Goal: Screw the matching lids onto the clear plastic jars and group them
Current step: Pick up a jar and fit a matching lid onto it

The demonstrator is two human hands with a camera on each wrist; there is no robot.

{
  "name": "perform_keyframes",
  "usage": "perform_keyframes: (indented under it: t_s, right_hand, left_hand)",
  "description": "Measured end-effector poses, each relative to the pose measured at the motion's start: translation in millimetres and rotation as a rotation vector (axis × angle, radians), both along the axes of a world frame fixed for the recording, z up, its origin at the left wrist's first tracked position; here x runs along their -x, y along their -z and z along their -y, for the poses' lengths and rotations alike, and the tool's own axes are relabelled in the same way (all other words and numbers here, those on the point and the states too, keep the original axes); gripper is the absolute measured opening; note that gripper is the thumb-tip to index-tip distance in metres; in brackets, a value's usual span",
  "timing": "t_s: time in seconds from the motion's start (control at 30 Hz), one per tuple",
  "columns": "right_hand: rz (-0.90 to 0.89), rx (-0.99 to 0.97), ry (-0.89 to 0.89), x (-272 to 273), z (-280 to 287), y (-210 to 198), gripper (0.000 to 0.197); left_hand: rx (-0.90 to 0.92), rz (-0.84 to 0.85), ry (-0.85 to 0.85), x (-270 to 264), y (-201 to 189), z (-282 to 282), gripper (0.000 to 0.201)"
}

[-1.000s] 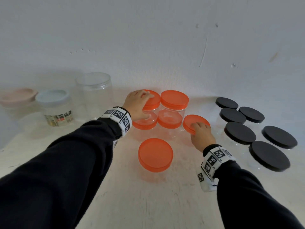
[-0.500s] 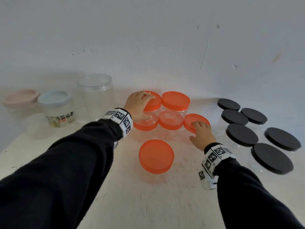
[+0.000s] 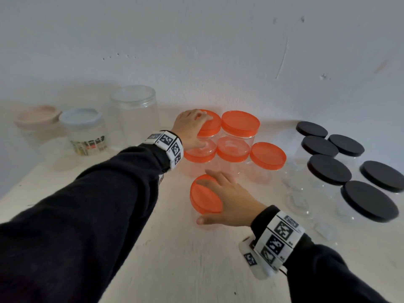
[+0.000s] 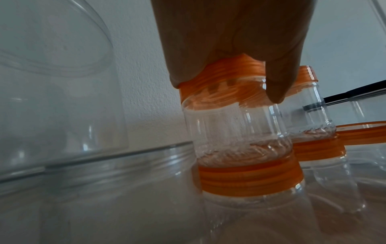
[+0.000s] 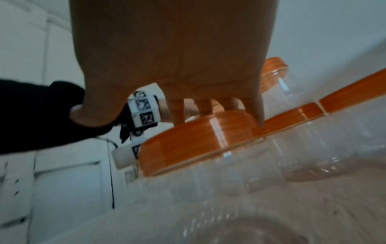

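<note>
Small clear jars with orange lids stand in a cluster at the back middle, two of them stacked on others. My left hand (image 3: 190, 127) (image 4: 229, 41) grips the orange lid (image 3: 211, 125) (image 4: 221, 79) of the upper left stacked jar (image 4: 236, 128), palm on top and thumb down its side. In front stands a single jar whose orange lid (image 3: 202, 197) (image 5: 198, 142) lies under my right hand (image 3: 231, 200) (image 5: 177, 57). Its spread fingers rest on the lid top; the thumb hangs free of the rim. Another orange-lidded jar (image 3: 267, 155) stands to the right.
Several black-lidded clear jars (image 3: 328, 169) fill the right side. At the back left are a tall clear jar (image 3: 135, 119), a blue-lidded jar (image 3: 82, 132) and a pink-lidded one (image 3: 37, 117). The pale table (image 3: 196, 270) ends at a white wall.
My right hand left the right-hand orange-lidded jar and came back and left onto the front jar's lid. The left hand stayed on the upper stacked jar's lid.
</note>
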State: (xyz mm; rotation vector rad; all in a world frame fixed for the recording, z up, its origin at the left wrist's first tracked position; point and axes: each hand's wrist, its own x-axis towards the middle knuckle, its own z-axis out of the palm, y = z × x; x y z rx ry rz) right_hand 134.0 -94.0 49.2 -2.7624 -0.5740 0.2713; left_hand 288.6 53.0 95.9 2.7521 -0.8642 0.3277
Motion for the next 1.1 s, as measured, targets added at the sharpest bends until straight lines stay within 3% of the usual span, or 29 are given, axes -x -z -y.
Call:
perform_keyframes:
  t_s: [0.07,0.2,0.3,0.5,0.63,0.93,1.1]
  right_hand:
    - [0.026,0.075,0.009,-1.1,-2.8,4.0,0.094]
    - [0.016,0.038,0.114,-3.6,0.1,1.7,0.089]
    - [0.106,0.050,0.188,-6.7,11.5,-15.7,0.089]
    - [0.447,-0.010,0.565,-22.4,56.3,-68.5,0.082]
    - [0.504,-0.070,0.767,-41.8,76.6,-73.4,0.083]
    - [0.520,-0.294,0.850,-81.3,99.0,-34.7,0.071]
    - [0.590,-0.281,0.793,-89.6,105.3,-29.7,0.069]
  left_hand:
    - [0.001,0.006,0.003,0.6,0.5,-0.4,0.076]
    - [-0.001,0.007,0.006,0.6,0.9,-0.8,0.076]
    - [0.010,0.008,0.008,-1.0,1.3,-1.2,0.075]
    - [0.017,0.002,-0.006,-1.0,3.1,-0.7,0.073]
    - [0.028,0.005,-0.005,-1.5,4.0,-0.8,0.072]
    - [0.051,-0.002,0.009,1.4,1.4,-1.2,0.070]
    - [0.052,-0.001,0.011,0.1,2.0,-1.5,0.071]
